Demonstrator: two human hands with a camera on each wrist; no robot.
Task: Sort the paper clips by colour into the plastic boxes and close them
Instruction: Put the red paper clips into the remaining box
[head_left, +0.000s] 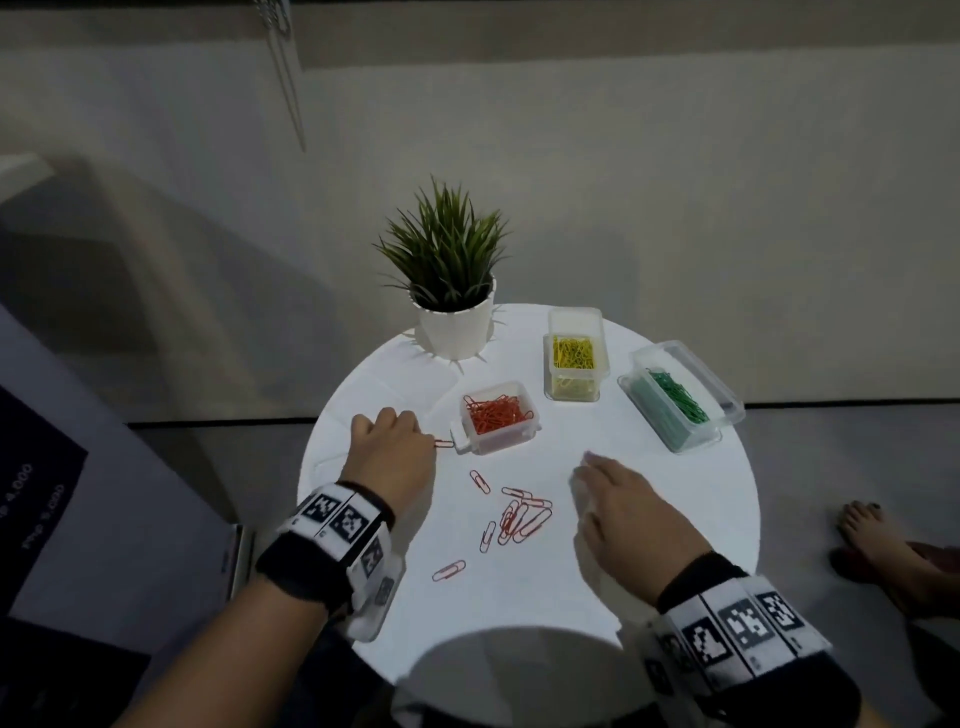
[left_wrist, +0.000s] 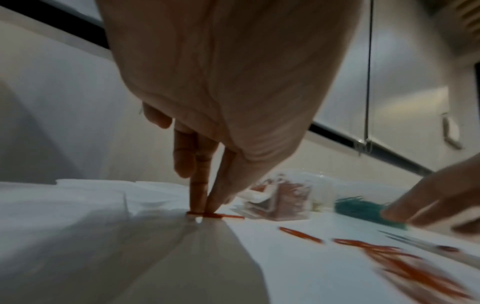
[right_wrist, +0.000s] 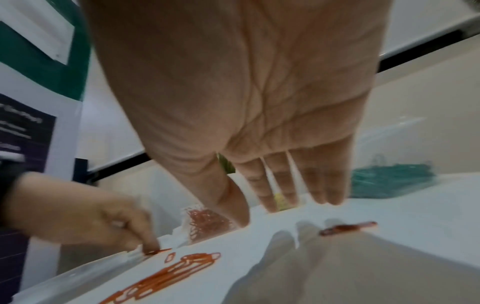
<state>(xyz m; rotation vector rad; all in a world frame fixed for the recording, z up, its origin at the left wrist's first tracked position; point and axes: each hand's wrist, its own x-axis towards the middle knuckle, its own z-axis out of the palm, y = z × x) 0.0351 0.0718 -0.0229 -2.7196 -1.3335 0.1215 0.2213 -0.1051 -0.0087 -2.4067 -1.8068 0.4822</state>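
Looking down from the head camera, a round white worktop (head_left: 675, 519) carries three clear plastic boxes, all with lids off or open. The red box (head_left: 497, 417) sits near the middle, the yellow box (head_left: 574, 361) beyond it to the right, the green box (head_left: 678, 395) at the far right. A potted plant (head_left: 451, 291) stands at the far edge. Loose red paper clips (head_left: 514, 519) lie scattered on the near middle of the worktop. The left hand (head_left: 392, 449) pinches a single red clip (head_left: 443, 443) just left of the red box. The right hand (head_left: 631, 512) hovers flat, fingers straight and held together, to the right of the loose clips. A bare foot (head_left: 872, 540) shows on the floor at the right.

From the left wrist, fingertips (left_wrist: 200, 205) and thumb press together on the single red clip (left_wrist: 223, 216) against the worktop (left_wrist: 78, 205), with the red box (left_wrist: 285, 201) just beyond.

From the right wrist, the right hand (right_wrist: 246, 102) shows its palm open, fingers (right_wrist: 319, 181) straight and close together above the worktop (right_wrist: 415, 216). Its shadow falls beside one stray clip (right_wrist: 348, 228). Green clips (right_wrist: 389, 181) show blurred at the far right.
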